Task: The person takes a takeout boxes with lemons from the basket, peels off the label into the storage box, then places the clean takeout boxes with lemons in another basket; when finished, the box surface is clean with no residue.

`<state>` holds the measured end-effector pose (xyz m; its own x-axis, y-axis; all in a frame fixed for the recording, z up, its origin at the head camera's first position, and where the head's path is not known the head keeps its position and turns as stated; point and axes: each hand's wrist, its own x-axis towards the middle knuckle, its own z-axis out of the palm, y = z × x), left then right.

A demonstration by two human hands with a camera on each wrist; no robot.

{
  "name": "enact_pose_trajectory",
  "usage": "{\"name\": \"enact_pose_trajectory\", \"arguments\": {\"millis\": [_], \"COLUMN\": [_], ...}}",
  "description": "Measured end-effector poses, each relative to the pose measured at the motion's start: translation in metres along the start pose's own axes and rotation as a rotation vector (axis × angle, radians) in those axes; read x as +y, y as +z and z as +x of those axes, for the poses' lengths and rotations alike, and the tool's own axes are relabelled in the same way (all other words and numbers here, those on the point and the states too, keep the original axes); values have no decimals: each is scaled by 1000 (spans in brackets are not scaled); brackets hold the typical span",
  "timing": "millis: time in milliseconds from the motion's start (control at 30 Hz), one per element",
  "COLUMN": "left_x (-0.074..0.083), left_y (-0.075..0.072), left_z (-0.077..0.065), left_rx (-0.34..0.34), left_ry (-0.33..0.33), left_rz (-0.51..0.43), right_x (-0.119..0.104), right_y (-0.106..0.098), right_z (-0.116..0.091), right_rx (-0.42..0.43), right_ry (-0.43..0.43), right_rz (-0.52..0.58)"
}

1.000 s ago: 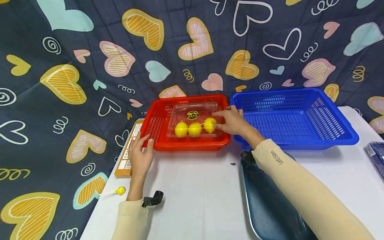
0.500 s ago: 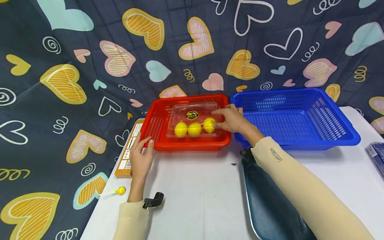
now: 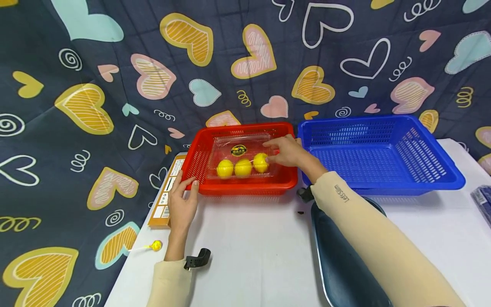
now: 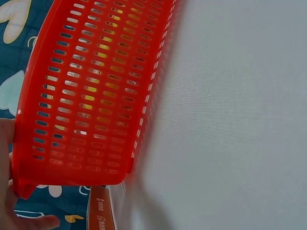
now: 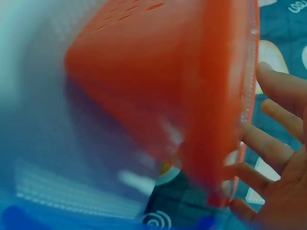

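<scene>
A clear plastic clamshell box (image 3: 221, 148) lies tilted inside the red basket (image 3: 245, 186). Three round yellow balls (image 3: 243, 168) sit along its front side, with a thin white stick beside one. My right hand (image 3: 287, 150) reaches over the basket's right side, spread fingers touching the right end of the box; the contact is partly hidden. My left hand (image 3: 183, 207) rests at the basket's front left corner, with fingers extended by the rim. In the left wrist view, part of that hand (image 4: 7, 191) shows beside the basket's red wall (image 4: 91, 96).
To the right stands a blue basket (image 3: 356, 181), close beside the red one. A dark tray (image 3: 337, 256) lies under my right forearm. At left are an orange and white carton (image 3: 161, 215) and a yellow lollipop (image 3: 156, 245). A blue packet (image 3: 482, 198) sits at the far right.
My right hand has moved a little to the left, and the clear box with the balls has slid left inside the red basket. The left hand stays at the basket's corner.
</scene>
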<state>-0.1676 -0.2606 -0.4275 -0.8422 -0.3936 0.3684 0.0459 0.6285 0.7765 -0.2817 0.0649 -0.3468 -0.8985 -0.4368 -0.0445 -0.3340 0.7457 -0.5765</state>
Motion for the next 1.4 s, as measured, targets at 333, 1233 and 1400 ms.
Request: {"name": "enact_pose_trajectory", "arguments": {"millis": [333, 1233, 1400], "left_x": [2, 4, 4], "left_y": [-3, -4, -4], "left_z": [-1, -2, -2], "left_rx": [-35, -54, -50], "left_ry": [-36, -41, -26], "left_rz": [44, 50, 48], "right_x": [-9, 8, 7], "right_y": [-2, -6, -2], "right_z": [18, 44, 47], "right_rx": [-80, -202, -272], "right_ry": [-4, 105, 136], "right_rz": [51, 409, 448]}}
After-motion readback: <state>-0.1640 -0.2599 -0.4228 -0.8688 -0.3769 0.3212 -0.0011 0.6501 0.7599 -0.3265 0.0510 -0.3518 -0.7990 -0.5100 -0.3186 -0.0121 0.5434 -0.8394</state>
